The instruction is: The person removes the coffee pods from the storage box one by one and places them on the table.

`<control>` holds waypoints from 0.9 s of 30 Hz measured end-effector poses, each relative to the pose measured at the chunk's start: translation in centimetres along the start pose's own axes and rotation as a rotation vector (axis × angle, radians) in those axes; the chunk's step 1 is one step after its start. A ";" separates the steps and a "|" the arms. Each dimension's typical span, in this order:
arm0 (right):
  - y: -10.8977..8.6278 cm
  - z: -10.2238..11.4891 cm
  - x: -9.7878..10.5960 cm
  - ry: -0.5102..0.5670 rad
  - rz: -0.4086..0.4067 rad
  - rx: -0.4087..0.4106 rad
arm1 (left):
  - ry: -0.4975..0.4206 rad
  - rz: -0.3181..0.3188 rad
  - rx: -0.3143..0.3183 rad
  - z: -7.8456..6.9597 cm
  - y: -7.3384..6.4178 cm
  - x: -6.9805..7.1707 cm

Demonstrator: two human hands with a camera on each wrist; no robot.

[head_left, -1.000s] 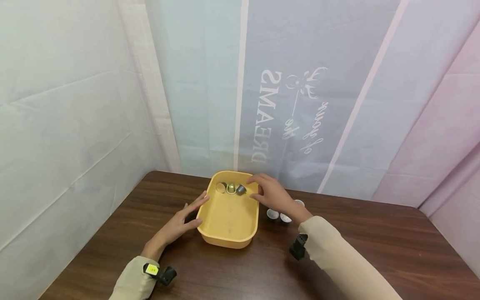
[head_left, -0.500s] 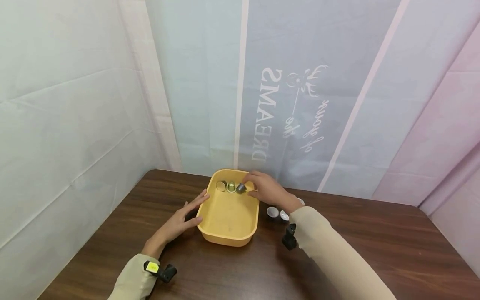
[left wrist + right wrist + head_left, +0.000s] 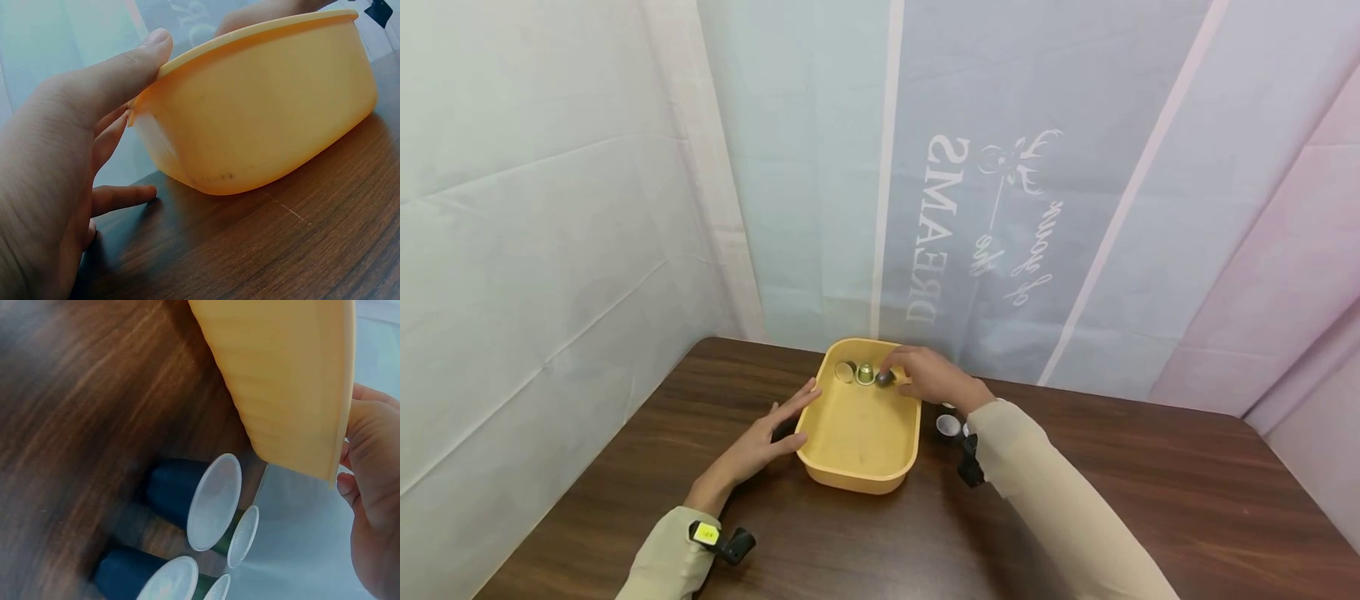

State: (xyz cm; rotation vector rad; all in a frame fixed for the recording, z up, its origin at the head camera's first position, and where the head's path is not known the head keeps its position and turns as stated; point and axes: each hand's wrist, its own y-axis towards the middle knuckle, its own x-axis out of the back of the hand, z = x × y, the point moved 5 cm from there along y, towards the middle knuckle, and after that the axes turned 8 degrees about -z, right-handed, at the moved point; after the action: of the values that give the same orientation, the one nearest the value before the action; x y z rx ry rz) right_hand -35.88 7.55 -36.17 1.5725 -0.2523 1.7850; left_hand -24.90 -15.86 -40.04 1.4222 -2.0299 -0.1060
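A yellow plastic basin stands on the wooden table. My left hand rests against its left side, fingers extended; the thumb touches the rim in the left wrist view. Inside the far end, three coffee capsules lie in a row: one with a pale lid facing me, a green-gold one and a dark grey one. My right hand reaches over the right rim. Its curled index finger and thumb are around the grey capsule, index fingertip touching it. The right wrist view hides the fingertips behind the basin wall.
Right of the basin stand several more capsules with white lids, two blue ones, a nearer and another, and green ones behind. The dark wooden table ends at a printed fabric backdrop.
My right hand has moved left and lower, from above the basin's right rim to the grey capsule, which has tilted slightly. The left hand and basin stay in place.
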 end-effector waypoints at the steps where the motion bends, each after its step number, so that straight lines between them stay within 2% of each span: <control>1: 0.1 0.0 0.0 -0.005 0.007 0.006 | 0.001 0.001 -0.001 0.0 0.0 0.0; 13: 1.2 -0.5 -0.7 -0.119 0.069 0.033 | 0.009 0.001 0.006 -0.1 0.0 0.0; 19: 1.3 -0.4 -1.0 -0.204 0.083 -0.012 | 0.002 0.003 0.010 0.2 0.0 -0.1; 27: 1.4 -0.2 -0.8 -0.222 0.127 -0.047 | -0.006 0.002 0.016 0.3 0.0 0.0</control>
State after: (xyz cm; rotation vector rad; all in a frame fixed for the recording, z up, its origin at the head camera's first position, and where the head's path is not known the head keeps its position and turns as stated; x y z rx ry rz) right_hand -36.95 6.39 -36.52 1.7552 -0.5054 1.6849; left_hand -25.10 -15.91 -40.32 1.4310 -2.0414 -0.0940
